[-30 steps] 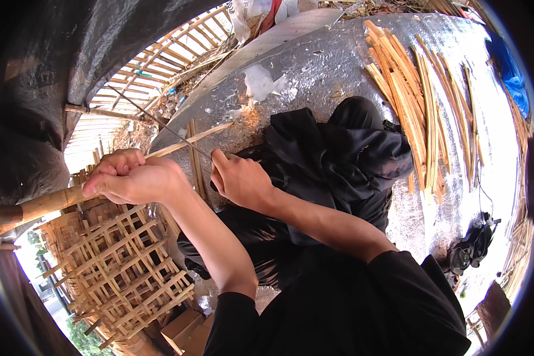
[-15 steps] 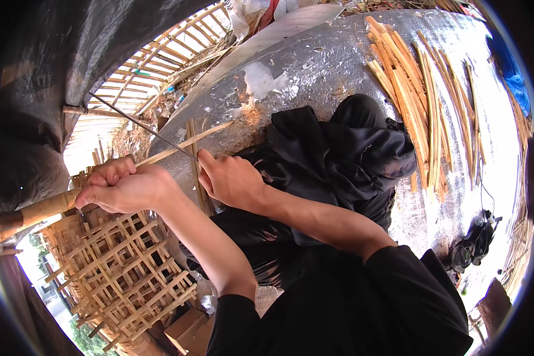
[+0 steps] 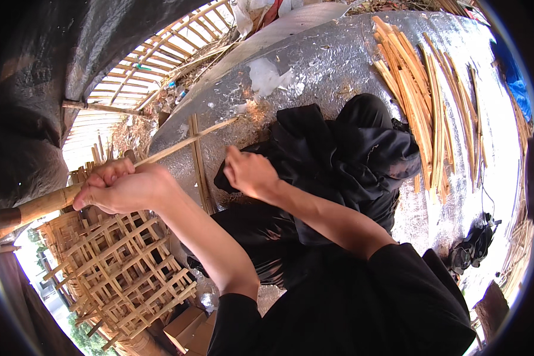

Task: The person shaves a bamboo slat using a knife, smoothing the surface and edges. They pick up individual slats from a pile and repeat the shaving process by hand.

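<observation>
My left hand [image 3: 121, 188] is closed around a thin bamboo strip [image 3: 187, 141], whose free end slants up to the right. Just beyond the fingers, a thick round bamboo pole [image 3: 50, 206] runs out to the left edge. My right hand [image 3: 250, 172] is a closed fist, apart from the strip and above my dark-clothed lap. Whatever the right fist holds, if anything, is hidden; no long dark rod shows from it.
Woven bamboo lattice panels [image 3: 121, 270] are stacked at lower left, by a cardboard box [image 3: 187, 323]. Split bamboo strips [image 3: 418, 101] lie on the silvery ground sheet [image 3: 320, 59] at right. Black cloth [image 3: 350, 154] covers my legs. A slatted bamboo fence [image 3: 154, 59] stands behind.
My right hand has moved right, away from the left hand. The thin dark rod that reached from it to the upper left is out of sight. My left hand keeps its grip.
</observation>
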A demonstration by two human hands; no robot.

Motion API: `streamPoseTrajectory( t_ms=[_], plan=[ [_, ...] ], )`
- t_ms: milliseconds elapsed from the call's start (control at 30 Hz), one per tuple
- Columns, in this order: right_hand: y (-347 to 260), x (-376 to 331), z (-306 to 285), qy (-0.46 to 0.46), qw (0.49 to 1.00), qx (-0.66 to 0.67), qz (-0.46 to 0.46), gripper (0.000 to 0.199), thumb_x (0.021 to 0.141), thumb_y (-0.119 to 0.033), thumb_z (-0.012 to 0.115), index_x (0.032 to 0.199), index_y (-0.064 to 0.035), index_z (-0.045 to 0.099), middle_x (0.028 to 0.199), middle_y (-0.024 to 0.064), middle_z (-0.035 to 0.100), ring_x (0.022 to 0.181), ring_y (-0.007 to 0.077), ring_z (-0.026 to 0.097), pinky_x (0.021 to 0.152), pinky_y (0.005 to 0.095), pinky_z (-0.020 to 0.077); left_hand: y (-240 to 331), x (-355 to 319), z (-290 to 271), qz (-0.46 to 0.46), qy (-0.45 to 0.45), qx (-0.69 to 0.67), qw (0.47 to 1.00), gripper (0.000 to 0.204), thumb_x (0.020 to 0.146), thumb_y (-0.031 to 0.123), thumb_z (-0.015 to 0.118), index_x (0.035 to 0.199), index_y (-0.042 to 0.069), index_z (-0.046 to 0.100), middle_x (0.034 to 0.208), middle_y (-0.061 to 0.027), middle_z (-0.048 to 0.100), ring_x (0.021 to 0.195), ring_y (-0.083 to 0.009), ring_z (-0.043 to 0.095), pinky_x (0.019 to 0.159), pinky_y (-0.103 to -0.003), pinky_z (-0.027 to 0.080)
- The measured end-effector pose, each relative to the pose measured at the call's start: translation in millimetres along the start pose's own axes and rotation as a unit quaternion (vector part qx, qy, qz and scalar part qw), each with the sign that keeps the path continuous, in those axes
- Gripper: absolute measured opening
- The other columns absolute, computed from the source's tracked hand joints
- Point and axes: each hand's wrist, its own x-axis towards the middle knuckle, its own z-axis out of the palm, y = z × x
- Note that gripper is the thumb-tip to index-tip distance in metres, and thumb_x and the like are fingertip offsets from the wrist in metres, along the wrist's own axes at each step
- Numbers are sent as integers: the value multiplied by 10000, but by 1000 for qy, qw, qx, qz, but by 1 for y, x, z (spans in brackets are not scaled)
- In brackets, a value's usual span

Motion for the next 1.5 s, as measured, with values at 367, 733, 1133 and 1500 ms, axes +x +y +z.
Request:
streamPoseTrajectory(
  t_ms=[367,733,1133,1500],
  plan=[
    [-46,6,-17,-25,996,15,-87,268,922,-247,550,1094,-54,478,713,234,654,635,437,665,586,539,558,4,-1,-3,-14,36,16,999,577,1035,604,327,633,196,257,569,63,211,491,-74,178,478,-248,160],
    [7,16,-20,-99,994,-42,37,221,935,-224,537,1012,-30,465,709,255,646,667,467,650,604,564,531,7,2,-7,-18,51,23,998,572,1038,594,328,640,189,260,583,69,209,500,-76,179,479,-236,175],
    [132,11,44,-66,989,-109,-79,232,897,-183,580,1017,-8,488,762,231,659,703,467,646,613,539,544,-4,13,-6,-45,108,13,993,529,1038,585,343,666,218,256,612,71,186,544,-88,146,514,-271,162],
    [106,25,75,173,972,-62,149,197,974,-286,487,980,-90,475,639,105,559,552,300,543,561,436,495,-4,13,-11,-66,81,-5,994,548,1037,588,349,666,207,213,617,69,176,536,-88,152,513,-271,155]
  ],
)
